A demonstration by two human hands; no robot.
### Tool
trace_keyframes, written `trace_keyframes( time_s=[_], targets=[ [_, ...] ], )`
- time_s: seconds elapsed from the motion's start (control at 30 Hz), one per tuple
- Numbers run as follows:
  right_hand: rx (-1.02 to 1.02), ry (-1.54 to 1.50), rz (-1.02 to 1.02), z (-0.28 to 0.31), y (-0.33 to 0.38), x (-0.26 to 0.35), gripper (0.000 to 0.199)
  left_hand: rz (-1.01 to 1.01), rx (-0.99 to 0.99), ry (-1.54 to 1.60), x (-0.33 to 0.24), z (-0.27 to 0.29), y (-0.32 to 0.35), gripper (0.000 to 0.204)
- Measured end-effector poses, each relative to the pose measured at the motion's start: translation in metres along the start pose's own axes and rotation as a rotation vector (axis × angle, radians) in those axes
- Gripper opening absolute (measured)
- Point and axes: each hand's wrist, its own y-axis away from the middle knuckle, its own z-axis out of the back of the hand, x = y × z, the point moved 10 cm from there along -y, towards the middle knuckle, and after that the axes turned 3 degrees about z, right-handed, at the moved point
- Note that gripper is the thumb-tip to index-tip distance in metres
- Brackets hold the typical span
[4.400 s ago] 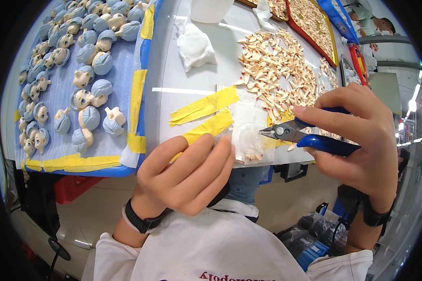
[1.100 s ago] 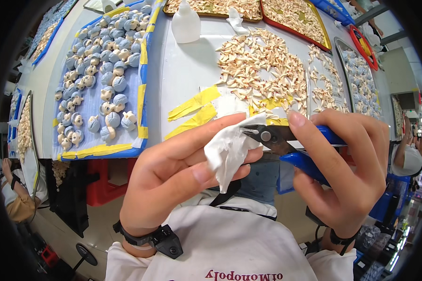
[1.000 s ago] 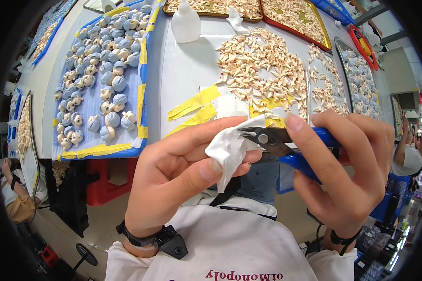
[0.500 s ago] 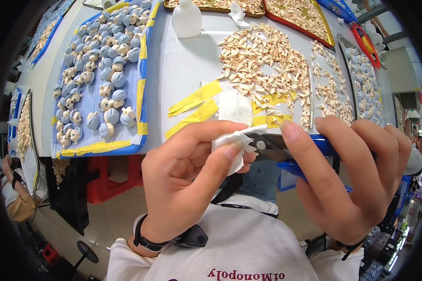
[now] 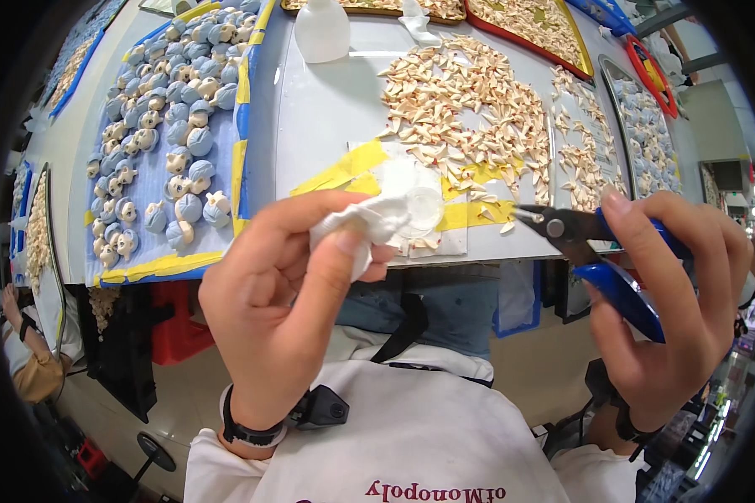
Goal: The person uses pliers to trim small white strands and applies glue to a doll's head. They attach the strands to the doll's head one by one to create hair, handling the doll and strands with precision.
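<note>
My left hand (image 5: 268, 314) is closed, pinching a folded white tissue (image 5: 334, 228) between thumb and fingers. To the right, my right hand (image 5: 679, 318) is wrapped around a pair of nippers (image 5: 575, 239) with dark jaws and blue handles. The handles are spread, and the jaw tips point left, apart from the tissue. Just beyond the tissue, a small round white dish (image 5: 424, 210) sits at the table's near edge, with white material beside it. Behind it lies a heap of small cream pointed pieces (image 5: 478, 109), some with reddish tips.
On the left stands a blue-rimmed tray (image 5: 242, 109) of small doll heads with pale blue hair (image 5: 197, 141). Yellow tape (image 5: 331, 172) runs along the table near the dish. A white bottle (image 5: 320, 33) stands at the back. More trays, including a red-edged one (image 5: 520, 38), line the far side.
My hands have moved apart: the left, with the tissue, has gone left and the right, with the nippers, right. The nipper jaws have come away from the tissue, and their handles now show.
</note>
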Motion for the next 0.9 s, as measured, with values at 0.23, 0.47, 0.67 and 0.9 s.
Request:
trace_keyframes(
  time_s=[0.23, 0.47, 0.67, 0.9],
  targets=[
    [-0.021, -0.097, 0.004, -0.004, 0.005, -0.003, 0.057, -0.134, -0.126, -0.157, -0.016, 0.022, -0.019, 0.024],
    [-0.115, -0.158, 0.066, -0.004, 0.011, -0.004, 0.059, -0.209, -0.187, -0.229, -0.029, 0.039, -0.038, 0.026],
    [-0.246, -0.190, 0.162, 0.001, 0.022, -0.007, 0.056, -0.230, -0.189, -0.252, -0.031, 0.040, -0.050, 0.022],
    [-0.297, -0.292, 0.126, -0.008, 0.033, -0.020, 0.057, -0.225, -0.200, -0.280, -0.033, 0.041, -0.059, 0.024]
  ],
)
